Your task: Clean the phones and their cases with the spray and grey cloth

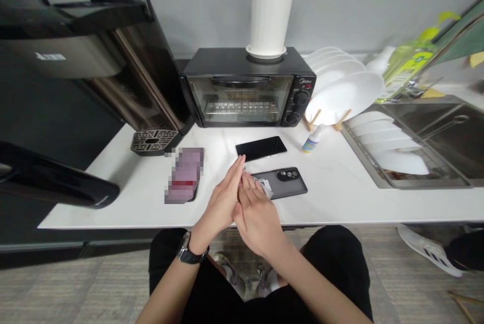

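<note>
My left hand [224, 198] and my right hand [260, 215] meet above the counter's front part, palms turned toward each other and fingers stretched out. Their inner faces are hidden, so I cannot tell whether anything thin lies between them. Beside my right fingers is a crumpled whitish piece [266, 187], perhaps tissue or film, over a dark grey phone case with a camera ring [293, 185]. Behind my hands lies a phone with a black screen [260, 148]. A blurred-out phone [185, 175] rests to the left. Further right stands a small white-topped bottle [311, 140].
A toaster oven [242, 100] stands at the back, with a white utensil holder [271, 19] on top. Left is a drink dispenser [151, 72]. White plates [344, 94] lean in a rack near the sink [446, 127]. Another person's shoe [431, 251] shows at lower right.
</note>
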{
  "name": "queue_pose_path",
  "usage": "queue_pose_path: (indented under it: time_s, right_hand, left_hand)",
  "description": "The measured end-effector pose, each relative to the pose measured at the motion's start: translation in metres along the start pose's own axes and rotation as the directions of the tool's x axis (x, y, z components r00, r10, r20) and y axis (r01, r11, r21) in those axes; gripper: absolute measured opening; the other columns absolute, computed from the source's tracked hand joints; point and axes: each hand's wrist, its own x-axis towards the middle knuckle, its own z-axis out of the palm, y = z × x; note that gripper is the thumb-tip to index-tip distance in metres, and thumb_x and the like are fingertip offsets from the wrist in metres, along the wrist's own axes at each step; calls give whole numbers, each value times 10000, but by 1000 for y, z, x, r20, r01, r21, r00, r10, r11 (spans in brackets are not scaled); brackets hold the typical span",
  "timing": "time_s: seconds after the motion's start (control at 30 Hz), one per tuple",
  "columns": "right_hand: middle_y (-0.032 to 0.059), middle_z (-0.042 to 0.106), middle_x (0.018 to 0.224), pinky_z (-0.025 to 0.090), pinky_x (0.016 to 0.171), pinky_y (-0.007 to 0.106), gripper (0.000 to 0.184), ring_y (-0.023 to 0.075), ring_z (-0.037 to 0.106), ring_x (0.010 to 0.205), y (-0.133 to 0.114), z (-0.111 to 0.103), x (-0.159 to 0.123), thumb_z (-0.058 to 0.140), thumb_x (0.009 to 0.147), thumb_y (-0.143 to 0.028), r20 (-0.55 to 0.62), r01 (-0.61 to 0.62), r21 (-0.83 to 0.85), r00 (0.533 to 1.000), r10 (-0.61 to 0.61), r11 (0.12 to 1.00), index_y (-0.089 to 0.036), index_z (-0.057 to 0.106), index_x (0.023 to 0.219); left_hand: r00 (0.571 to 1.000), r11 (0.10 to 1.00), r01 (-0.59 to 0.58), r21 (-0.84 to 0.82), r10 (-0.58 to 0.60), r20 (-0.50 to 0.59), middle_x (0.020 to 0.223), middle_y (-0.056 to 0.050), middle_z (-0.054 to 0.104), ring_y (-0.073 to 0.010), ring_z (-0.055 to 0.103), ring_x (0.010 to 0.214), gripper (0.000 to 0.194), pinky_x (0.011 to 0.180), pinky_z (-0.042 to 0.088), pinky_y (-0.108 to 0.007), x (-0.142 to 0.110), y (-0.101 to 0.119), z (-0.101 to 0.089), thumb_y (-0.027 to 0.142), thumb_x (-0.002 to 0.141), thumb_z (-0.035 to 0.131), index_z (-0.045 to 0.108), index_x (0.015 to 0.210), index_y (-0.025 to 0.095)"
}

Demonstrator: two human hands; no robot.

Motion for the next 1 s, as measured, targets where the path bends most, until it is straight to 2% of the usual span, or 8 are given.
queue_pose_path:
  time_s: [0.13, 0.27, 0.43, 0.6, 0.67, 0.77, 0.9, 1.0]
  right_hand:
    - [162, 459, 1616, 385, 1252, 520, 551, 268, 423, 1519, 23, -16, -31, 439, 1031, -246, 44, 135, 3, 990, -135, 991, -93, 461, 1559]
    - [141, 465, 1617, 432, 1223, 520, 604, 278, 431, 1514, 51, -28, -59, 487, 1047, -292, 32, 163, -96, 987, -160, 982, -141, 366, 1620]
    - [134, 411, 1650, 427, 1208, 554, 688, 308, 387, 1538, 82, -43, -87, 489, 1062, -355, -30, 31, -228, 999, -39, 973, -171, 226, 1671]
    - [177, 428, 1636, 392, 1209, 591, 653, 340, 406, 1524, 106, -46, -73, 405, 1090, -426, -178, -207, -292, 971, 159, 934, -118, 272, 1650]
    - [229, 446, 1611, 383, 1208, 595, 670, 365, 398, 1524, 107, -41, -60, 379, 1092, -456, -231, -280, -291, 948, 217, 915, -44, 318, 1618]
    - [300, 407, 1609, 358, 1220, 597, 721, 399, 338, 1547, 99, -32, -41, 375, 1085, -483, -263, -310, -275, 935, 239, 910, 54, 361, 1566]
    - [305, 386, 1617, 351, 1234, 584, 671, 391, 353, 1541, 72, -22, -18, 403, 1074, -438, -202, -247, -214, 958, 205, 945, 60, 438, 1524]
    - [259, 445, 1598, 345, 1257, 537, 594, 337, 407, 1522, 42, -14, 0, 392, 1070, -356, -82, -131, -109, 989, 122, 985, 20, 473, 1522]
  left_hand:
    - [997, 997, 70, 29, -71, 43, 1738, -85, 260, -275, 442, 1514, 1034, 1225, 433, -441, 2, 6, 2, 139, 886, 659, 32, 1685, 334]
    - [997, 998, 52, 43, -54, 46, 1661, -97, 418, -292, 526, 1438, 1153, 1183, 462, -460, 4, 6, 4, 324, 824, 843, 69, 1678, 354]
    - [997, 998, 17, 55, -21, 78, 1440, -73, 632, -292, 598, 1327, 1189, 1136, 478, -474, 8, 5, 2, 335, 776, 903, 120, 1669, 362]
    - [995, 998, 31, 58, -37, 96, 1417, -63, 641, -290, 591, 1319, 1155, 1130, 468, -463, 11, 9, -1, 313, 783, 898, 151, 1663, 365]
    - [994, 998, 36, 55, -41, 97, 1415, -54, 645, -281, 587, 1324, 1157, 1134, 466, -452, 11, 10, -1, 311, 780, 900, 152, 1661, 368]
    - [995, 998, 30, 52, -35, 95, 1420, -48, 642, -274, 584, 1326, 1163, 1141, 463, -448, 11, 9, -1, 310, 779, 900, 144, 1661, 370]
    - [996, 999, 11, 44, -15, 86, 1409, -65, 643, -289, 588, 1323, 1120, 1147, 466, -476, 10, 7, 1, 290, 812, 858, 135, 1665, 350]
    - [998, 999, 11, 47, -14, 64, 1483, -101, 549, -283, 569, 1356, 1001, 1136, 488, -464, 6, 6, 2, 136, 883, 678, 101, 1675, 336]
